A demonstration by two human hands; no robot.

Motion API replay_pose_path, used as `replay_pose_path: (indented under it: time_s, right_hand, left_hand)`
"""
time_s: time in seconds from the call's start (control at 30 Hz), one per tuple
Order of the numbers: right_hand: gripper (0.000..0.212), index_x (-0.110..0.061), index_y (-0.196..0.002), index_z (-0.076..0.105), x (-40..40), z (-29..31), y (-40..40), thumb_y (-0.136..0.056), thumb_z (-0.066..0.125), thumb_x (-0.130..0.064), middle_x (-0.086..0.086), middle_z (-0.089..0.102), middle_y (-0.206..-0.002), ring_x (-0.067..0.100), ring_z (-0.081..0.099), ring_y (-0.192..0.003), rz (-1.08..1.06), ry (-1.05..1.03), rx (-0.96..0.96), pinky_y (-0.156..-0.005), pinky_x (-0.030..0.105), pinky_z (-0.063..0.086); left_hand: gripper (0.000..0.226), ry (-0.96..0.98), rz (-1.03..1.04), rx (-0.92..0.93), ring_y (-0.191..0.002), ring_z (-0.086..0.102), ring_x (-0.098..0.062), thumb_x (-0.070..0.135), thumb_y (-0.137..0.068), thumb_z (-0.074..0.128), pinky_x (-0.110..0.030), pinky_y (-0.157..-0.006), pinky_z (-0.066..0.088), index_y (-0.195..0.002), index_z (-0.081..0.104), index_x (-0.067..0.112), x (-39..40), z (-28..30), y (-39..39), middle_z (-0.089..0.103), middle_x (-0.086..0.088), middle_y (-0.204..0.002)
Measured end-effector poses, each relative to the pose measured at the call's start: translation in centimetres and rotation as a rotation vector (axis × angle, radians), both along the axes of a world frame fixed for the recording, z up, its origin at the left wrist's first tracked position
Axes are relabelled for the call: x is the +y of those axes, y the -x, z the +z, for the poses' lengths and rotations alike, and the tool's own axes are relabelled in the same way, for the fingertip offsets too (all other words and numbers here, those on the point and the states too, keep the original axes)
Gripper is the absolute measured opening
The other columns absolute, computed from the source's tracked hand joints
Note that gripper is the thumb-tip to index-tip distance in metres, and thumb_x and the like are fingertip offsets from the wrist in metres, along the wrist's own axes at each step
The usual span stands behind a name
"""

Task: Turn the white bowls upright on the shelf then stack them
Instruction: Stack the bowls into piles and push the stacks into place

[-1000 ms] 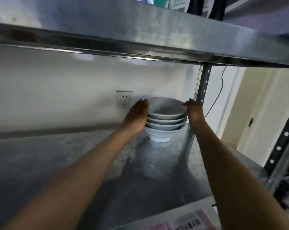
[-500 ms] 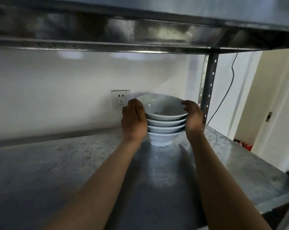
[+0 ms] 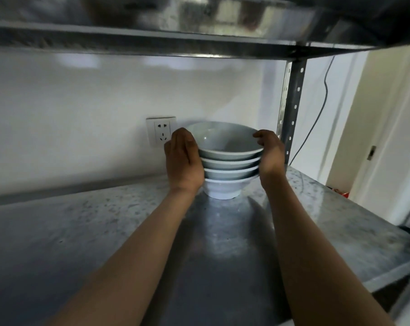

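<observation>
Four white bowls [image 3: 225, 161] stand upright, nested in one stack [image 3: 224, 175], on the metal shelf [image 3: 105, 231], directly between the two hands. The left hand [image 3: 184, 162] lies against the stack's left side, fingers curved up around the rims with the fingertips reaching the top bowl's edge. The right hand [image 3: 271, 152] cups the opposite side, its fingers curled over the rim of the top bowl [image 3: 222, 140]. Both hands hold the stack; it rests on the shelf surface.

Compared with a second ago, the left hand has changed from a flatter, open palm merely held beside the bowls to a wrap around them, and the right hand has come in closer and lower along the stack's side. Half a second ago the grip already looked much as it does here. The view has dropped, so the shelf above [image 3: 199, 36] now fills the top of the frame.

Just beyond the left hand a wall socket [image 3: 161, 134] sits on the white wall; just beyond the right hand rises the perforated upright post [image 3: 291, 109], with a cable [image 3: 326, 76] hanging past it.
</observation>
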State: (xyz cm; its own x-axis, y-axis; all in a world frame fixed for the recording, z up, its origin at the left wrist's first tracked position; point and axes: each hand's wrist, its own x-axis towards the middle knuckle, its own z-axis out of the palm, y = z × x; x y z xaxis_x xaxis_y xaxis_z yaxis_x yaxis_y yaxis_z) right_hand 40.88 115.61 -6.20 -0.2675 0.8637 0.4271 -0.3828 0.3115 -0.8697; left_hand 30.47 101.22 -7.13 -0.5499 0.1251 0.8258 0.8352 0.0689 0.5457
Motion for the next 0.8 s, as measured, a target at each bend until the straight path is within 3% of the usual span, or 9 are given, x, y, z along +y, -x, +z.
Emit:
replay_pose_path:
  time_s: [0.13,0.3,0.4,0.53,0.67,0.8]
  right_hand:
    - [0.021,-0.025,-0.07,0.064,0.1,0.0,0.0,-0.072,0.044,-0.028,-0.007,0.056,-0.074,0.004,0.052,-0.072,-0.025,-0.012,0.003,-0.07,0.018,0.039]
    - [0.019,-0.021,-0.07,0.064,-0.1,0.2,-0.1,-0.069,0.045,-0.026,-0.007,0.055,-0.074,0.007,0.051,-0.075,0.0,0.0,0.028,-0.075,0.025,0.037]
    - [0.019,-0.023,-0.07,0.064,-0.5,0.1,0.1,-0.07,0.045,-0.026,-0.008,0.055,-0.075,0.008,0.051,-0.077,-0.005,-0.006,0.024,-0.079,0.028,0.037]
    - [0.021,-0.025,-0.072,0.065,-1.0,-0.4,0.2,-0.071,0.044,-0.027,-0.01,0.055,-0.076,0.003,0.051,-0.074,-0.053,-0.06,0.021,-0.078,0.028,0.037]
    - [0.024,-0.025,-0.073,0.067,-1.7,-0.1,1.0,-0.071,0.043,-0.022,-0.016,0.06,-0.075,0.002,0.052,-0.076,-0.047,-0.05,0.021,-0.08,0.028,0.037]
    - [0.026,-0.028,-0.067,0.069,-2.4,-0.2,2.0,-0.07,0.045,-0.02,-0.015,0.061,-0.073,0.013,0.051,-0.082,-0.031,-0.035,0.035,-0.081,0.031,0.038]
  left_hand:
    - [0.04,0.047,0.013,-0.004,-0.086,0.048,-0.029,0.028,-0.098,0.019,-0.021,-0.074,0.022,-0.091,0.051,0.004,-0.1,-0.1,0.1,0.056,-0.012,-0.096]
    - [0.05,0.099,-0.012,-0.037,-0.093,0.048,-0.031,0.037,-0.098,0.015,-0.016,-0.073,0.019,-0.104,0.052,0.003,-0.9,-0.3,-0.3,0.057,-0.012,-0.109]
    - [0.05,0.116,-0.04,-0.013,-0.091,0.049,-0.033,0.035,-0.099,0.016,-0.021,-0.078,0.026,-0.102,0.052,0.002,-1.3,-0.2,0.0,0.057,-0.014,-0.108]
    - [0.045,0.187,-0.068,0.027,-0.087,0.048,-0.032,0.033,-0.098,0.019,-0.039,-0.077,0.038,-0.1,0.053,0.004,-2.6,-0.1,1.2,0.057,-0.013,-0.108]
    - [0.039,0.245,-0.034,0.048,-0.086,0.048,-0.03,0.031,-0.098,0.022,-0.036,-0.072,0.038,-0.099,0.053,0.006,-3.7,0.3,1.9,0.056,-0.012,-0.108]
    - [0.039,0.319,-0.035,0.133,-0.086,0.05,-0.032,0.03,-0.097,0.022,-0.038,-0.072,0.041,-0.095,0.054,0.007,-5.6,0.7,3.5,0.057,-0.011,-0.102]
